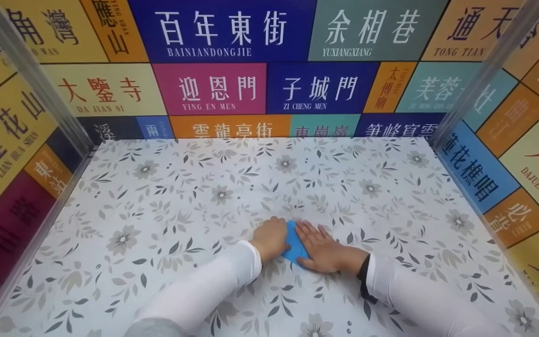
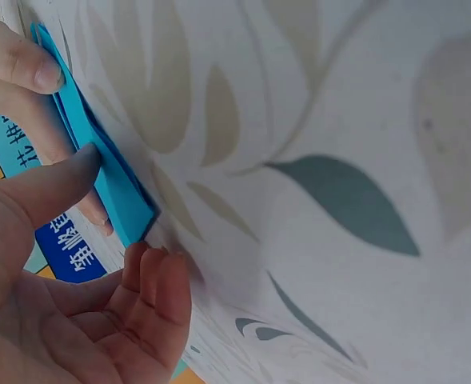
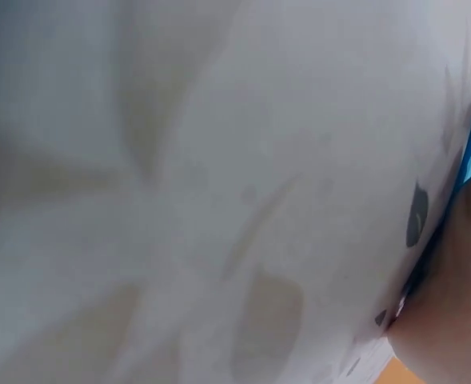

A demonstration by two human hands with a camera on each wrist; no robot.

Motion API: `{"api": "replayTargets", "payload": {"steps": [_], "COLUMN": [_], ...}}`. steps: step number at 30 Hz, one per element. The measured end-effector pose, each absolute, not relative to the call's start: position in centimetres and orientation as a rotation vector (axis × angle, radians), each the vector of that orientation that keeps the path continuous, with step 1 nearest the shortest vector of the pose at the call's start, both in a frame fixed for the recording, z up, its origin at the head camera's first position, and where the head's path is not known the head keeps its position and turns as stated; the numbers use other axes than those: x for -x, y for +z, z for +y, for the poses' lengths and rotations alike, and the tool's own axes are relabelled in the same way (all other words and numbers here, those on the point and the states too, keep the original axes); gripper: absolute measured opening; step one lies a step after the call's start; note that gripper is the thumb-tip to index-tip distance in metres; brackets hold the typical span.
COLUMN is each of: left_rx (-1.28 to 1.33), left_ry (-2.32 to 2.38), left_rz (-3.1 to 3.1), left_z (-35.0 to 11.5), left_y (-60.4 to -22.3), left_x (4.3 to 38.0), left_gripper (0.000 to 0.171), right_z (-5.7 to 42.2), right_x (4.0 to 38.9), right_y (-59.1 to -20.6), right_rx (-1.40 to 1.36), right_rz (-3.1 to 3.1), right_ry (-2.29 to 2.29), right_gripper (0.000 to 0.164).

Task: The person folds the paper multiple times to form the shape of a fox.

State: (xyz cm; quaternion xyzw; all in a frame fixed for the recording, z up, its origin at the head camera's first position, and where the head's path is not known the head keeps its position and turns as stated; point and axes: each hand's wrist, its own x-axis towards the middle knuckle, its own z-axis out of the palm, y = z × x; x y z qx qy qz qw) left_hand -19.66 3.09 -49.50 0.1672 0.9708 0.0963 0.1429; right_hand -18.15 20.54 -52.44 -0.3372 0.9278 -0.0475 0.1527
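A folded piece of blue paper (image 1: 296,250) lies on the patterned tabletop between the two hands. My left hand (image 1: 270,238) is at its left side; in the left wrist view the thumb (image 2: 79,178) presses on the folded paper (image 2: 123,200), and the curled fingers (image 2: 159,296) are at its near corner. From the right, my right hand (image 1: 323,248) rests on the paper with its fingers stretched out and spread, the thumb at the lower edge. In the right wrist view only a thin blue edge of the paper (image 3: 461,172) shows beside the right hand (image 3: 451,296).
A white cover with grey flowers and leaves lies over the table (image 1: 180,187). Colourful panels (image 1: 222,32) with Chinese lettering stand behind and at both sides. Clear strips (image 1: 40,79) run along the corners. A dark band (image 1: 366,281) circles the right wrist.
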Motion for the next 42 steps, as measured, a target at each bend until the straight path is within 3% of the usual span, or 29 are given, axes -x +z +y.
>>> {"api": "replayTargets", "payload": {"steps": [6,13,17,21,35,42], "left_rx": [-0.436,-0.377,-0.374,-0.352,-0.328,-0.337], "left_ry": [0.312,0.369,0.394,0.425,0.590,0.653], "left_rz": [2.806,2.790,2.808,2.788,2.759,2.751], "left_z": [3.4,3.8,3.9,3.9,3.3,3.2], "left_y": [-49.8,-48.5,-48.3,-48.5,-49.1,-49.2], "left_x": [19.9,19.1,19.1,19.2,19.3,19.5], "left_gripper": [0.053,0.042,0.034,0.036,0.053,0.051], "right_z": [20.4,20.5,20.6,20.7,20.0,19.9], "right_x": [18.6,19.9,20.4,20.5,20.6,20.8], "right_y": [-51.2,-49.5,-48.7,-48.4,-49.3,-49.5], "right_rx": [0.974,0.906,0.717,0.579,0.532,0.445], "right_rz": [2.668,2.821,2.864,2.856,2.856,2.826], "right_ry": [-0.140,-0.343,-0.265,-0.262,-0.436,-0.527], "right_gripper": [0.081,0.036,0.039,0.041,0.037,0.034]}}
